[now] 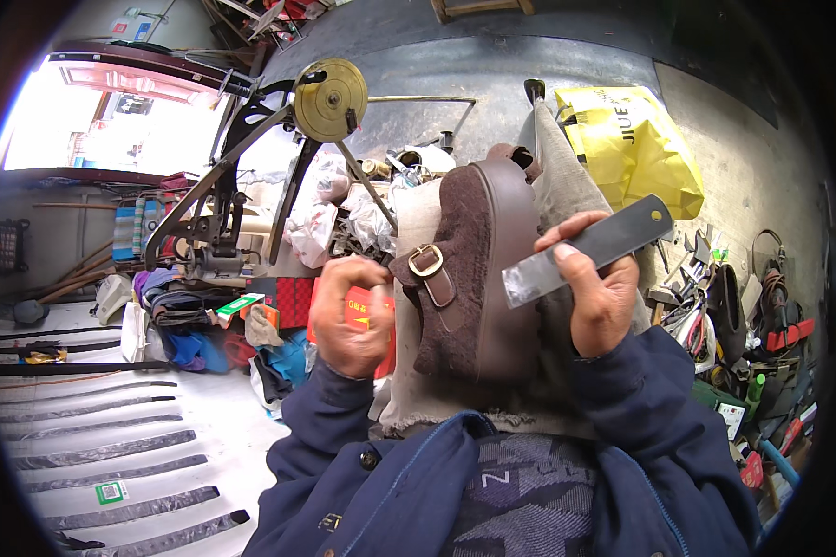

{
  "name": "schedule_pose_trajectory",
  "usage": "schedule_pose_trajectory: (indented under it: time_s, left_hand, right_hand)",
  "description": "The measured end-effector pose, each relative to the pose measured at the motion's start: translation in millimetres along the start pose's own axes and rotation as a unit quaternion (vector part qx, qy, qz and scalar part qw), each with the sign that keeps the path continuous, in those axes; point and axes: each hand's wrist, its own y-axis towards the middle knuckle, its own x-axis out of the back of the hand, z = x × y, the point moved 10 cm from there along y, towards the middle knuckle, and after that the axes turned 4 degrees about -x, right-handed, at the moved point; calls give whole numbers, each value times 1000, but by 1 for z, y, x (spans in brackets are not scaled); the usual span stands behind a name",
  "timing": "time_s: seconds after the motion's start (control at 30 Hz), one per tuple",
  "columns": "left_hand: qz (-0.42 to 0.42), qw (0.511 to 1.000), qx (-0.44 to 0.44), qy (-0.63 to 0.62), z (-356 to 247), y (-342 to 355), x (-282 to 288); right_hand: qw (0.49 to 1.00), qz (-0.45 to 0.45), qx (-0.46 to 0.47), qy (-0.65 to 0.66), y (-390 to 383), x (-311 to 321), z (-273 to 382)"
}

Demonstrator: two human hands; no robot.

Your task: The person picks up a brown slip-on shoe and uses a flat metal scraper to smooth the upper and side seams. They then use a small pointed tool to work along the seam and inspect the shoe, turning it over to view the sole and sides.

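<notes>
A brown fuzzy shoe (464,278) with a thick smooth sole and a strap with a gold-coloured buckle (426,261) lies on its side across my lap, on a beige cloth (409,395). In my right hand (596,292) is a flat cobbler's knife (613,239), dark, with a hole at its far end and a bright, worn tip pointing at the sole. Thumb and fingers clasp it along the middle. Just left of the buckle, my left hand (351,311) is curled closed, slightly blurred and apart from the shoe; anything inside its fingers is hidden.
A hand-cranked sewing machine with a brass-coloured wheel (331,100) stands ahead on the left. Yellow bag (636,153) lies ahead on the right. Tools and shoe parts (729,306) crowd the right side. Cloths and scraps (190,311) are heaped on the left, beside a dark-striped white surface (130,455).
</notes>
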Motion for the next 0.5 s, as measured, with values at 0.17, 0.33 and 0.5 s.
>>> schedule_pose_trajectory:
  time_s: [0.17,0.33,0.5]
  left_hand:
    - [96,967,166,167,90,-78,46]
    - [219,930,142,259,105,-127,42]
    - [122,981,-5,148,31,-88,22]
  right_hand:
    - [996,-32,-48,69,6,25,-4]
    - [996,-35,-40,68,10,24,-9]
    - [996,-31,-51,70,10,24,-12]
